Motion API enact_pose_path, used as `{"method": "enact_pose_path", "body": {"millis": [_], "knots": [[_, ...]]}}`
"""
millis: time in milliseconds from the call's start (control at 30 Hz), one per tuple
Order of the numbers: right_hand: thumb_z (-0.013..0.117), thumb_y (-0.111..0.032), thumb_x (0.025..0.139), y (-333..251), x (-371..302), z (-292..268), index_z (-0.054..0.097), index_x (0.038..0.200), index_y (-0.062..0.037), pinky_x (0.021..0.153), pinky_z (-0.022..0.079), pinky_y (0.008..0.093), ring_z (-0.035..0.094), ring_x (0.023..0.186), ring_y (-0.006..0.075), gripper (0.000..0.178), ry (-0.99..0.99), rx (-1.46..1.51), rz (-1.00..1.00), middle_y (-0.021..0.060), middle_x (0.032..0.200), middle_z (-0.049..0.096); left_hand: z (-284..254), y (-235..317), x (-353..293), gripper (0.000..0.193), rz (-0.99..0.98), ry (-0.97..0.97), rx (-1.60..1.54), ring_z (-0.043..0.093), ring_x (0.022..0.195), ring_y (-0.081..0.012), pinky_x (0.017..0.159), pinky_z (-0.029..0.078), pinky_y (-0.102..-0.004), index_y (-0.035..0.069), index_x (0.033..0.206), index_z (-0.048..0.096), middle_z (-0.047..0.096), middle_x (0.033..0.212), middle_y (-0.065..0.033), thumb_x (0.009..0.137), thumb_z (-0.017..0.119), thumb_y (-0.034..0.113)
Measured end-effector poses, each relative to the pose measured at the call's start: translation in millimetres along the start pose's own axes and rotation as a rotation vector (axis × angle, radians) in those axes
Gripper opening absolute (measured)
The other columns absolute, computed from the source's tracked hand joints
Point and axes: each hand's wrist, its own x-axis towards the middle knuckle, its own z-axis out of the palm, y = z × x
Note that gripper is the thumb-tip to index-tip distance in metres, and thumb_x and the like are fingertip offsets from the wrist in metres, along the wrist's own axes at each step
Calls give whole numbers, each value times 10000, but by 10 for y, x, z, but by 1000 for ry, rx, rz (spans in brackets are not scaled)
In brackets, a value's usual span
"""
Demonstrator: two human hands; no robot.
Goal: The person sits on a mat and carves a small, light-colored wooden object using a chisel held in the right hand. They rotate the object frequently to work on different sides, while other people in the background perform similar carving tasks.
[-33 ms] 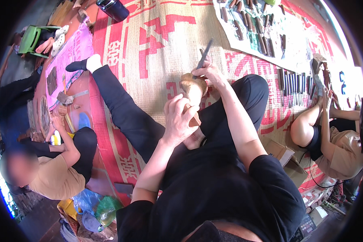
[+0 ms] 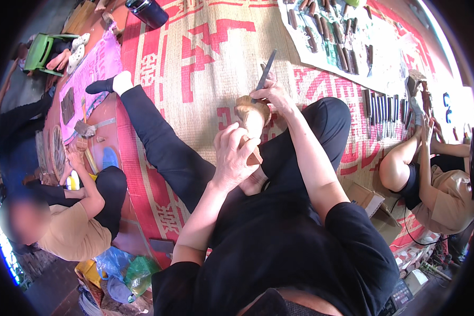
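A carved piece of light brown wood [image 2: 254, 117] rests by my folded leg, its rounded far end turned away from me. Around its near end the fingers of my left hand [image 2: 234, 157] are wrapped, partly hiding it. My right hand [image 2: 275, 96] grips a long dark flat bar that looks like a file [image 2: 267, 68]. One end of the file points up and away; its lower part lies against or just over the far end of the wood. Whether it has a handle is hidden by my fingers.
A patterned red and straw mat [image 2: 205, 79] lies under me. Many carving tools lie on a white sheet [image 2: 300, 50] at far right, and a row of chisels [image 2: 382, 108] nearer. Two co-workers sit left and right. A dark flask [image 2: 148, 13] stands at far left.
The file's tip has shifted very slightly. Both hands and the wood stay in practically the same place.
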Motion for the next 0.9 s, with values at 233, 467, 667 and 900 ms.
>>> {"method": "enact_pose_path", "body": {"millis": [233,467,667,900], "knots": [[684,-69,732,-111,-6,-52,635,833,8,666,529,289,633,685,153,136,70,102,82,81,741,657,-38,21,-35,664,12,-37,7,410,1193,-346,982,324,-509,166,1120,537,434,1158,-90,503,774,107],[717,-103,722,4,10,-70,668,854,14,728,499,297,625,792,134,183,22,-116,22,67,772,667,-40,4,11,673,11,-34,5,399,1203,-341,987,319,-512,175,1121,539,434,1161,-86,497,780,113],[713,-93,724,-191,-80,1,668,836,13,714,504,294,625,785,145,160,4,156,46,77,797,666,-29,-5,-46,688,23,-26,10,403,1201,-338,990,322,-508,179,1129,539,438,1162,-81,490,785,109],[726,-87,657,-25,18,34,656,814,37,749,524,298,598,942,189,211,-3,-49,-19,137,767,637,-77,43,59,565,-9,-24,-24,422,1165,-345,953,338,-515,160,1034,570,463,1127,-71,516,785,93]]}}
